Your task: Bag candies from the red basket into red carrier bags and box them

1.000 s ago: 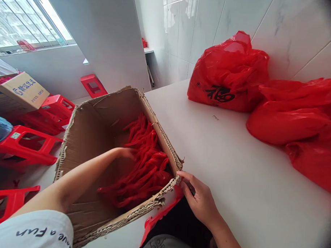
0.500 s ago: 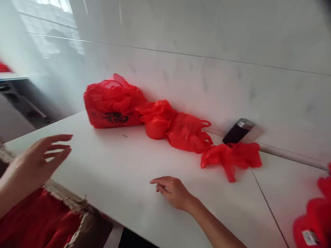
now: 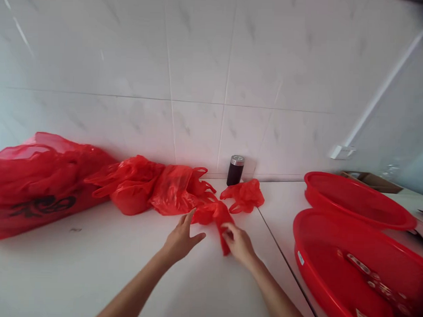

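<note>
Now, right hand touching red bag, left hand spread.

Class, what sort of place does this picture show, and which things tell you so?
Probably an indoor workroom, though its exact use isn't clear: red plastic bags lie on a white tabletop along a tiled wall, with large red basins at the right.

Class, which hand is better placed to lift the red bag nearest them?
Probably the right hand: it appears to be touching the red bag, while the left hand is spread open beside it.
</note>
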A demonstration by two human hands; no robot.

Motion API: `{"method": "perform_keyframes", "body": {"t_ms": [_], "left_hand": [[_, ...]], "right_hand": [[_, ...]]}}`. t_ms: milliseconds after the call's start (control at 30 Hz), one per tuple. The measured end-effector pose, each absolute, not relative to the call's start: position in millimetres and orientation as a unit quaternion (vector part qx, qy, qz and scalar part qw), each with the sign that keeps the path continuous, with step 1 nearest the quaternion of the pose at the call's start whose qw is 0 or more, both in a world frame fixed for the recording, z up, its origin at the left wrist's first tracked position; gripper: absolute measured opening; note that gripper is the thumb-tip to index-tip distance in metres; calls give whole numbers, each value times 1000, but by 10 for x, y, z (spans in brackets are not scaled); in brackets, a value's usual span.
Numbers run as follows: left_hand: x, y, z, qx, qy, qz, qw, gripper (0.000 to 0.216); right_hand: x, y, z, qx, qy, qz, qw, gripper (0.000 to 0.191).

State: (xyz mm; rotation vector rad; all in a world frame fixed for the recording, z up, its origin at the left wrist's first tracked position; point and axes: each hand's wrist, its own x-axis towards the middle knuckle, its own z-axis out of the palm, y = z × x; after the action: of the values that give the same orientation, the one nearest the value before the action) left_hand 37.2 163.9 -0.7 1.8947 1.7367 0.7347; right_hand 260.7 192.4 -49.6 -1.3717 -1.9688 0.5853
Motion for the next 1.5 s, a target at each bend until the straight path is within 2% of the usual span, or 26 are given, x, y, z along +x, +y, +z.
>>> {"method": "perform_keyframes", "body": {"t_ms": [67, 167, 267, 333, 433, 533, 567, 667, 733, 833, 933, 1067, 1133, 1167, 1200, 1300, 1367, 1500], "left_hand": [[644, 1730, -175, 677, 640, 298, 208, 79], [857, 1760, -372, 675, 643, 312, 186, 61], [870, 1709, -450, 681, 633, 314, 194, 38], [825, 1639, -430, 671, 621, 335, 226, 34], [774, 1480, -327, 629, 612, 380, 292, 32], [777, 1282, -212, 604, 605, 390, 341, 29], [775, 1220, -183, 602, 596, 389, 363, 29], [687, 1065, -146, 591, 566, 386, 426, 30], [539, 989, -168, 574, 574, 393, 432, 31], [264, 889, -252, 542, 620, 397, 406, 36], [105, 773, -322, 513, 657, 395, 386, 39], [241, 612, -228, 522, 667, 476, 235, 39], [416, 574, -113, 575, 633, 490, 171, 48], [507, 572, -58, 605, 612, 480, 172, 53], [592, 582, -11, 627, 594, 464, 197, 53], [767, 651, 57, 598, 571, 444, 346, 27], [824, 691, 59, 510, 549, 480, 456, 30], [876, 697, 67, 347, 438, 569, 604, 31]], "right_hand": [[2639, 1635, -454, -473, -764, 307, 313, 28], [2810, 1280, -347, -430, -757, 404, 281, 26], [3077, 1150, -260, -450, -743, 382, 315, 23], [3208, 1163, -235, -479, -739, 314, 355, 24], [3195, 1205, -243, -491, -740, 279, 364, 44], [2968, 1197, -252, -472, -721, 357, 361, 72], [2883, 1191, -244, -464, -706, 387, 370, 70], [2717, 1204, -183, -427, -632, 494, 417, 32], [2703, 1240, -129, -409, -543, 565, 467, 26], [2758, 1288, -62, -404, -372, 635, 543, 27], [2791, 1287, -3, -391, -274, 671, 567, 32], [2717, 1252, 109, -381, -260, 676, 575, 35], [2638, 1235, 185, -373, -282, 689, 554, 37], [2593, 1226, 225, -365, -298, 695, 543, 38], [2546, 1214, 266, -353, -313, 701, 535, 39], [2412, 1151, 367, -308, -353, 709, 528, 45], [2333, 1073, 382, -307, -400, 684, 527, 48], [2212, 892, 219, -409, -593, 492, 489, 48]]}}
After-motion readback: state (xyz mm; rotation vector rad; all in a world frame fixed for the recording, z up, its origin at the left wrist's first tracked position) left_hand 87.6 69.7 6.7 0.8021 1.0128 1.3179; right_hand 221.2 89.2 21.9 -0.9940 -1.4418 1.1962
